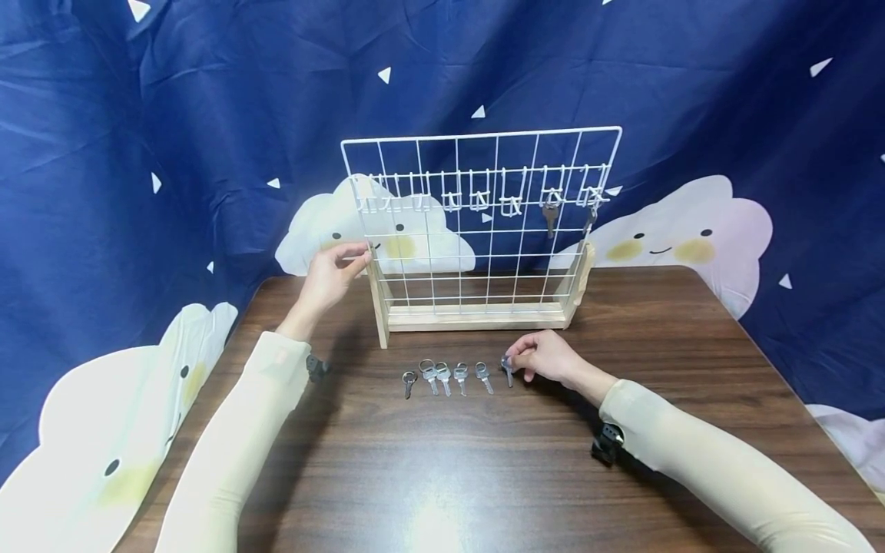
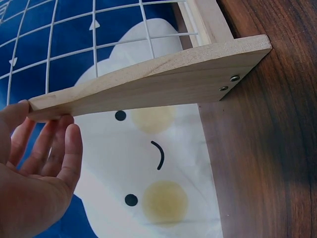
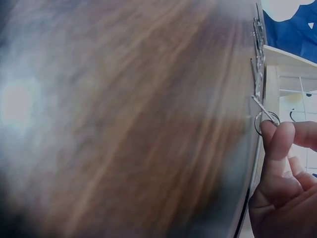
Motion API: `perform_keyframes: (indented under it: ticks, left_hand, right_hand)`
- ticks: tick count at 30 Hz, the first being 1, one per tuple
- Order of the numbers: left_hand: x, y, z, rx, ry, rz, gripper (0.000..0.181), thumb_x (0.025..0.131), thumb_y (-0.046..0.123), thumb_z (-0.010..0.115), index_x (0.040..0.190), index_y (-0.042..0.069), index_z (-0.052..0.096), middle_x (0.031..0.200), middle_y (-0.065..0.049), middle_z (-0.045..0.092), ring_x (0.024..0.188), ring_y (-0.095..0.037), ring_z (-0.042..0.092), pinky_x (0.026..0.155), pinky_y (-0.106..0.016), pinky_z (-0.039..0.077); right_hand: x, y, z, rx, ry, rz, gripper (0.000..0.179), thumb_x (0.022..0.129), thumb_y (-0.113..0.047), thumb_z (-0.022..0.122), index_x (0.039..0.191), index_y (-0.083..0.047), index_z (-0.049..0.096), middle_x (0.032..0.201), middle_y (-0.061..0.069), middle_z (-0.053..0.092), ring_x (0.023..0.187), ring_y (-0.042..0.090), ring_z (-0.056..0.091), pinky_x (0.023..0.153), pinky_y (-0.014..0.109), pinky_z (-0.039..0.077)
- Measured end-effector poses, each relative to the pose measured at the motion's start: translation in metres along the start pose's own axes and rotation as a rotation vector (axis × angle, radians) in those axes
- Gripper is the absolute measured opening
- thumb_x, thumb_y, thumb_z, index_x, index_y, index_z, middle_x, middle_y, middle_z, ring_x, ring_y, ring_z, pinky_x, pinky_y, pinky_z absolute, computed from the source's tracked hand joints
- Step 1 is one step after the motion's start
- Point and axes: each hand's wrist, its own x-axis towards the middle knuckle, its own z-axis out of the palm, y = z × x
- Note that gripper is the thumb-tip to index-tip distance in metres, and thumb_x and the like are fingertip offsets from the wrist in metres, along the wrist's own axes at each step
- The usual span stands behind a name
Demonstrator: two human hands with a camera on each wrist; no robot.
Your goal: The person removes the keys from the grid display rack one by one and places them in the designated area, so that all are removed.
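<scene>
A white wire grid rack [image 1: 477, 326] on a wooden stand is upright at the back of the table. My left hand [image 1: 330, 275] pinches the upper tip of the stand's left wooden side panel [image 2: 148, 82], thumb on one face and fingers on the other. Down on the tabletop in front of the rack, my right hand [image 1: 549, 357] pinches a silver key [image 1: 508, 372] near its ring, between thumb and fingertips. In the right wrist view that key's ring [image 3: 258, 124] shows at the fingertips, the blade pointing away. Several more keys [image 1: 461, 374] with rings lie in a row to its left.
White hooks [image 1: 512, 206] line the upper grid. A brown-looking key [image 1: 550, 219] hangs from one toward the right, and another key [image 1: 590, 221] from the rightmost. Behind the dark wooden table [image 1: 332, 476] hangs a blue curtain [image 1: 228, 100] with clouds.
</scene>
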Motion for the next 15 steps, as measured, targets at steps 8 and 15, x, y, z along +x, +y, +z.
perform_keyframes:
  ticks: [8, 15]
  left_hand:
    - [-0.0005, 0.0032, 0.0001, -0.022, -0.016, -0.009, 0.041, 0.097, 0.025, 0.067, 0.131, 0.003, 0.064, 0.131, -0.019, 0.066, 0.109, -0.037, 0.070, 0.094, -0.048, 0.059]
    - [0.0009, 0.0012, 0.0013, -0.021, -0.021, -0.020, 0.042, 0.097, 0.026, 0.066, 0.133, 0.004, 0.062, 0.133, -0.018, 0.065, 0.110, -0.037, 0.070, 0.093, -0.044, 0.060]
  right_hand:
    - [0.0005, 0.0074, -0.0002, -0.092, 0.019, -0.031, 0.012, 0.084, -0.005, 0.072, 0.093, 0.002, 0.074, 0.070, 0.003, 0.073, 0.048, 0.010, 0.057, 0.047, 0.022, 0.051]
    - [0.0003, 0.0083, 0.0000, -0.214, 0.050, -0.026, 0.006, 0.082, -0.012, 0.074, 0.086, -0.008, 0.075, 0.062, -0.003, 0.069, 0.046, 0.009, 0.057, 0.045, 0.019, 0.043]
